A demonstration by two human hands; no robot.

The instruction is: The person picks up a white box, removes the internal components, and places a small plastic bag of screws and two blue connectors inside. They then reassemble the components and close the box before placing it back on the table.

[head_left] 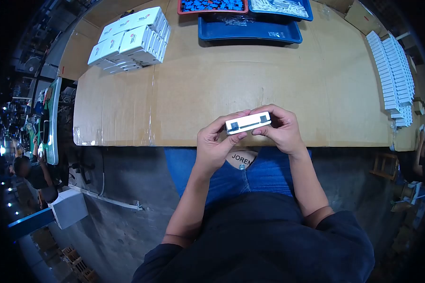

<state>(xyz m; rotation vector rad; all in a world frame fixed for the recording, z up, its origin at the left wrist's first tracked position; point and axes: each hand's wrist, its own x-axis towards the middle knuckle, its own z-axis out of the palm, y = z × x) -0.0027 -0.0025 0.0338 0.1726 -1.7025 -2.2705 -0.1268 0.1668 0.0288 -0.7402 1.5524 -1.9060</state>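
Note:
A small white plastic case (248,122) is held between both hands, just above the near edge of the table. Its narrow side faces up at me, with a dark slot and two dark square pieces, one near each end. My left hand (217,141) grips the left end between thumb and fingers. At the right end, my right hand (282,130) pinches the case the same way. The case tilts slightly, its right end farther from me. Its underside is hidden.
Stacked white boxes (132,40) stand at the far left of the cardboard-covered table (198,89). At the back are a red tray (212,12) of blue pieces, a blue tray (310,14) of white pieces and another blue tray (250,32). White cases (392,75) line the right edge.

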